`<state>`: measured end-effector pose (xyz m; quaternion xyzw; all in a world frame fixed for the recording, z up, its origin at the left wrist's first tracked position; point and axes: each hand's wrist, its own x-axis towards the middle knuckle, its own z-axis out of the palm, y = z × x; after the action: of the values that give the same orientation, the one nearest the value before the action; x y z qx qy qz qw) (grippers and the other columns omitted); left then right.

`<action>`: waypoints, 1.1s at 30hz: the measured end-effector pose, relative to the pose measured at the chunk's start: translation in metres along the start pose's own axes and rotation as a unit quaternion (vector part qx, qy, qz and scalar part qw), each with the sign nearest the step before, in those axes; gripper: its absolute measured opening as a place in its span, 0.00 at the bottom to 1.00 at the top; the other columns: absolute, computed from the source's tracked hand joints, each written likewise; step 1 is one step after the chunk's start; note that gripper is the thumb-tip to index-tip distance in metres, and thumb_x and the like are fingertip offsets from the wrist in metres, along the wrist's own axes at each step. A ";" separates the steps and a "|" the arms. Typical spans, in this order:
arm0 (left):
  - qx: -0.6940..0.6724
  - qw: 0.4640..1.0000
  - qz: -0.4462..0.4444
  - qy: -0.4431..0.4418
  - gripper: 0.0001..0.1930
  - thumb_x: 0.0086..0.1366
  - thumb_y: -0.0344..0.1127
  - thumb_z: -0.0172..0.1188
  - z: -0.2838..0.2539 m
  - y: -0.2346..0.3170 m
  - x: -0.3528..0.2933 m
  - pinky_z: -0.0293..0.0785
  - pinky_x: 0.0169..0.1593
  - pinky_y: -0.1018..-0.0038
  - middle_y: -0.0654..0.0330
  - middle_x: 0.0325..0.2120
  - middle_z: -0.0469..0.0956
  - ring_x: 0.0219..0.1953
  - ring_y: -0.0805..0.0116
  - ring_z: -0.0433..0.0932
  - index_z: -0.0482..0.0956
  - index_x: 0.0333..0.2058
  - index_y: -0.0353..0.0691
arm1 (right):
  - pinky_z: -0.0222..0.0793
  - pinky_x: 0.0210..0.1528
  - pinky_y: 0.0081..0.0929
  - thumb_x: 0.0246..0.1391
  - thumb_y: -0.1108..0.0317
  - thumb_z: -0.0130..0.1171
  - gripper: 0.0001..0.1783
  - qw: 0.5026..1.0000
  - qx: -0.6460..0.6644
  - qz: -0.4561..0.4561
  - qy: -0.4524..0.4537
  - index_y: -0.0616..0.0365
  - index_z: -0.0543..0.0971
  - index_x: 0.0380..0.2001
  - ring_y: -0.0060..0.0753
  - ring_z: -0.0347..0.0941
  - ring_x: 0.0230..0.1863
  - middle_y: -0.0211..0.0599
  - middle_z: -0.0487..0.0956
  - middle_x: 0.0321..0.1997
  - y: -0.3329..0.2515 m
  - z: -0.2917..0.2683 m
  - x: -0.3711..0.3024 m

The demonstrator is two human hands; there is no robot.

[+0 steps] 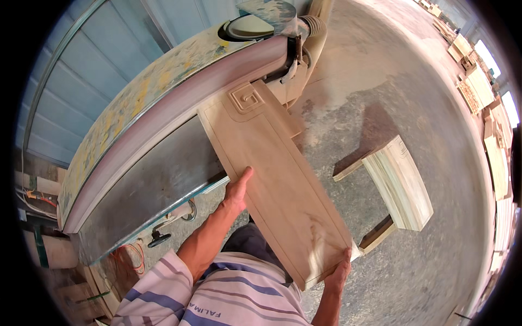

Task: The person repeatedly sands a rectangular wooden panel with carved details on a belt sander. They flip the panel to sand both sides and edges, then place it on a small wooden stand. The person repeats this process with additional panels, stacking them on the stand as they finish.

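A long brown wooden panel [283, 185] with a carved square spiral at its far end and a thin grooved border lies slantwise before me. Its far end rests at the belt sander's table [163, 168], up against the pinkish sanding belt [179, 103]. My left hand [237, 190] grips the panel's left edge about midway, thumb on top and fingers hidden underneath. At the near right corner my right hand [340, 270] is closed on the panel's edge, its fingers mostly out of sight.
The sander's paint-spotted cover [130, 103] curves along the left, with a ribbed hose [314, 26] at its far end. A black-handled crank [159, 238] hangs below the table. A stack of pale boards [399, 185] on supports stands right. Lumber piles [492, 146] line the far right.
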<state>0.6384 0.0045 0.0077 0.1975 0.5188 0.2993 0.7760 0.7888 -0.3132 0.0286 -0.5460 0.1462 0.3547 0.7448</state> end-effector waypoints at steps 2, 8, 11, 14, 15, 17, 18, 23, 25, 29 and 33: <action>-0.001 1.000 0.000 -0.006 0.34 0.50 0.45 0.68 0.001 0.000 0.000 0.71 0.50 0.58 0.54 0.48 0.70 0.50 0.58 0.71 0.66 0.52 0.34 | 0.66 0.56 0.35 0.57 0.50 0.49 0.31 1.000 -0.007 0.002 0.021 0.64 0.64 0.55 0.39 0.69 0.53 0.43 0.70 0.54 0.003 -0.004 0.003; 0.019 1.000 -0.019 -0.004 0.36 0.51 0.49 0.67 -0.001 0.001 0.002 0.67 0.53 0.55 0.55 0.51 0.69 0.53 0.56 0.68 0.64 0.54 0.38 | 0.66 0.55 0.35 0.57 0.49 0.49 0.31 1.000 -0.018 -0.006 0.022 0.64 0.65 0.54 0.39 0.69 0.52 0.44 0.70 0.53 0.004 -0.005 0.004; 0.022 1.000 -0.019 -0.001 0.37 0.50 0.49 0.68 -0.004 0.000 0.004 0.67 0.53 0.54 0.54 0.51 0.69 0.53 0.56 0.68 0.64 0.54 0.38 | 0.66 0.55 0.34 0.57 0.50 0.49 0.31 1.000 -0.012 0.001 0.026 0.64 0.65 0.54 0.39 0.70 0.52 0.44 0.71 0.53 0.005 -0.005 0.004; 0.010 1.000 -0.020 -0.016 0.37 0.49 0.50 0.68 -0.007 -0.002 0.008 0.67 0.53 0.54 0.54 0.50 0.69 0.53 0.55 0.68 0.64 0.54 0.38 | 0.68 0.52 0.34 0.56 0.48 0.51 0.32 0.999 -0.016 -0.006 0.041 0.66 0.67 0.52 0.38 0.71 0.50 0.45 0.72 0.51 0.003 0.002 0.001; 0.003 0.999 -0.022 -0.025 0.38 0.49 0.50 0.68 -0.008 -0.002 0.009 0.67 0.53 0.53 0.54 0.50 0.69 0.53 0.55 0.68 0.64 0.54 0.38 | 0.69 0.51 0.34 0.55 0.47 0.52 0.33 0.999 -0.020 -0.011 0.048 0.68 0.68 0.51 0.38 0.71 0.49 0.45 0.72 0.50 0.002 0.004 0.000; 0.005 0.999 -0.034 -0.025 0.38 0.49 0.50 0.68 -0.008 -0.001 0.008 0.67 0.53 0.52 0.54 0.51 0.69 0.53 0.55 0.68 0.63 0.54 0.38 | 0.68 0.51 0.33 0.55 0.48 0.52 0.33 0.999 -0.018 -0.022 0.033 0.68 0.67 0.51 0.38 0.71 0.49 0.45 0.72 0.50 0.003 0.002 0.001; 0.006 0.999 -0.040 -0.025 0.38 0.49 0.50 0.69 -0.008 0.000 0.008 0.66 0.53 0.52 0.54 0.51 0.68 0.53 0.55 0.67 0.63 0.54 0.38 | 0.68 0.52 0.33 0.55 0.48 0.51 0.33 0.999 -0.017 -0.027 0.026 0.68 0.67 0.51 0.38 0.71 0.49 0.45 0.72 0.51 0.004 0.001 0.001; 0.021 0.998 -0.033 -0.041 0.40 0.49 0.52 0.68 -0.006 0.003 0.005 0.65 0.54 0.51 0.54 0.52 0.67 0.55 0.54 0.66 0.62 0.56 0.39 | 0.68 0.52 0.33 0.55 0.47 0.51 0.33 0.999 -0.013 -0.028 0.011 0.68 0.67 0.51 0.38 0.70 0.50 0.45 0.72 0.51 0.004 -0.001 0.000; 0.024 0.998 -0.030 -0.049 0.40 0.49 0.53 0.68 -0.006 0.005 0.005 0.65 0.54 0.51 0.54 0.53 0.67 0.55 0.54 0.65 0.62 0.56 0.39 | 0.68 0.52 0.33 0.56 0.47 0.51 0.33 0.999 -0.009 -0.029 0.011 0.68 0.67 0.52 0.38 0.70 0.50 0.45 0.72 0.51 0.005 -0.002 0.000; 0.027 0.997 -0.025 -0.060 0.41 0.49 0.54 0.67 -0.006 0.009 0.008 0.64 0.55 0.51 0.54 0.54 0.66 0.56 0.55 0.65 0.62 0.56 0.40 | 0.68 0.52 0.33 0.56 0.48 0.51 0.32 0.999 -0.019 -0.044 0.011 0.68 0.67 0.51 0.37 0.71 0.50 0.45 0.72 0.51 0.003 0.001 -0.003; 0.057 0.997 -0.035 -0.028 0.40 0.49 0.55 0.66 0.002 0.016 0.000 0.64 0.55 0.51 0.54 0.54 0.66 0.56 0.55 0.64 0.62 0.56 0.40 | 0.65 0.55 0.30 0.57 0.51 0.50 0.30 0.999 -0.011 -0.036 -0.002 0.65 0.66 0.53 0.35 0.69 0.51 0.41 0.71 0.52 0.003 -0.005 -0.003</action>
<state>0.6356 0.0162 0.0184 0.2314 0.5193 0.2359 0.7881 0.7849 -0.3181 0.0266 -0.5580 0.1212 0.3304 0.7515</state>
